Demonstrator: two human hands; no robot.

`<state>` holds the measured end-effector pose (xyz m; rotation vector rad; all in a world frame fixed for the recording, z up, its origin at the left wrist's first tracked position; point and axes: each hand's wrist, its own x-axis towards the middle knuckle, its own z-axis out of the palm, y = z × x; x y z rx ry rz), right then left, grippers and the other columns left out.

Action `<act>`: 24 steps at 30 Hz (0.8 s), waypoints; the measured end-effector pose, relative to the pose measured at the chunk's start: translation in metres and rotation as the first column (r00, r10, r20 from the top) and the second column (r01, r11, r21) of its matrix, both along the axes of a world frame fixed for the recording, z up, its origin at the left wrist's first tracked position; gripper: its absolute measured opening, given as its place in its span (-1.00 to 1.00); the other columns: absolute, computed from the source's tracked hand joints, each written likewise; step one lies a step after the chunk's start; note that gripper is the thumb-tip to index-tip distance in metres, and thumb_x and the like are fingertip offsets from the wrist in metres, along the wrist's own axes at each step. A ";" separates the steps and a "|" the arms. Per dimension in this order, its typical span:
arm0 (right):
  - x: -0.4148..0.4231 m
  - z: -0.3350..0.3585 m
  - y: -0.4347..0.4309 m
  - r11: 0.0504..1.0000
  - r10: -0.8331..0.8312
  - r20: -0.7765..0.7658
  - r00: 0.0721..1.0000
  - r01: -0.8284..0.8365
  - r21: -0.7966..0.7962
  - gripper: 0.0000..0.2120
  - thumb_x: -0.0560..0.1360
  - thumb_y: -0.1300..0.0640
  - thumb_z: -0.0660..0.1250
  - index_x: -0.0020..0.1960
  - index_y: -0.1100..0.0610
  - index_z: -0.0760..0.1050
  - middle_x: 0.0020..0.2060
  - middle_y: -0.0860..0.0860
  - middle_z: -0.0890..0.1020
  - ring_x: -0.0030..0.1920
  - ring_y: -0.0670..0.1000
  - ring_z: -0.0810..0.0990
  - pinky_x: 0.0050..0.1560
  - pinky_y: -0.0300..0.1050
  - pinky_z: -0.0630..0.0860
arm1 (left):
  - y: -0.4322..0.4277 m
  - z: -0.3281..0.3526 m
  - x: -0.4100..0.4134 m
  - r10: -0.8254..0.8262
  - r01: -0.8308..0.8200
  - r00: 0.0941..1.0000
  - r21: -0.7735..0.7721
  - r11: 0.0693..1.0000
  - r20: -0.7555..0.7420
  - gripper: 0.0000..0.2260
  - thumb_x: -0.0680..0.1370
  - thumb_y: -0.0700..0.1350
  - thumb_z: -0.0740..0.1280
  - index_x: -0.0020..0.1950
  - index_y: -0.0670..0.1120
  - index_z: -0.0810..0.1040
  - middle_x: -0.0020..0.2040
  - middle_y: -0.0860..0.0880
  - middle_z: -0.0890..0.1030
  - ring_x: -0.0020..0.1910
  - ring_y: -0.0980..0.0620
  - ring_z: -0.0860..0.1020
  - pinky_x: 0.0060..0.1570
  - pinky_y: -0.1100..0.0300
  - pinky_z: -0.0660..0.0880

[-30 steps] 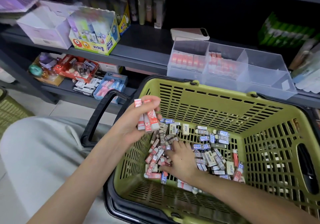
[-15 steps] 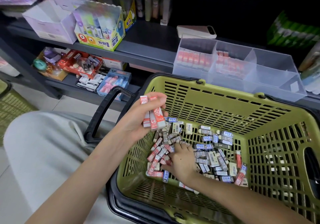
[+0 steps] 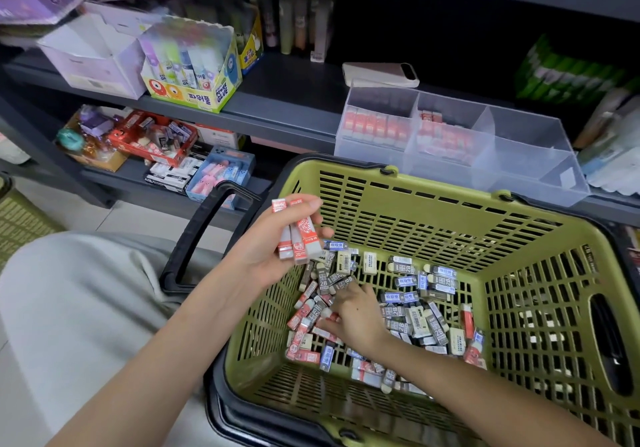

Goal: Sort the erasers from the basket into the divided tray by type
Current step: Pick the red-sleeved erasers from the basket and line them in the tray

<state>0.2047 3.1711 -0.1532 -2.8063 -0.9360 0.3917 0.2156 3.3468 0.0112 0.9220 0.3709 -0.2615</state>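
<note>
Grasping a bundle of red-sleeved erasers [image 3: 301, 238] lengthwise, my left grip [image 3: 273, 252] is hovering over the near-left side of the green basket [image 3: 450, 211], thumb and fingers curling round the bundle's long sides. My right grip [image 3: 356, 315] is reaching palm-down into the loose pile of erasers [image 3: 415, 308] on the basket floor, among the red ones at the pile's left. Its fingertips are lying out of sight, so I cannot tell whether it is pinching one or merely raking.

I am judging each eraser light, firm and slightly springy, its paper sleeve smooth enough to slide against a neighbour. A hold across the long sleeved sides looks surest, and a thick bundle is likely to fan out. Grey, blue and cream types are lying mixed and overlapping.

Beyond the far rim the clear divided tray [image 3: 519, 155] is standing on the shelf [image 3: 294, 107]. Red erasers are filling its leftmost compartment and part of the next, while the right-hand ones are showing nothing I can make out through the cloudy plastic. Most sleeve print is proving too small to read.
</note>
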 end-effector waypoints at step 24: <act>-0.008 0.022 -0.001 0.972 -0.233 -0.246 0.941 0.232 -0.035 -0.62 0.41 -0.24 0.28 -0.12 0.05 0.65 -0.40 -0.08 0.60 -0.37 -0.17 0.56 -0.35 -0.23 0.51 | 0.001 0.001 -0.002 -0.008 0.008 1.000 -0.012 1.000 -0.008 -0.94 0.34 -0.18 0.45 -0.22 -0.08 0.62 -0.31 -0.07 0.60 -0.35 -0.02 0.62 -0.40 0.20 0.56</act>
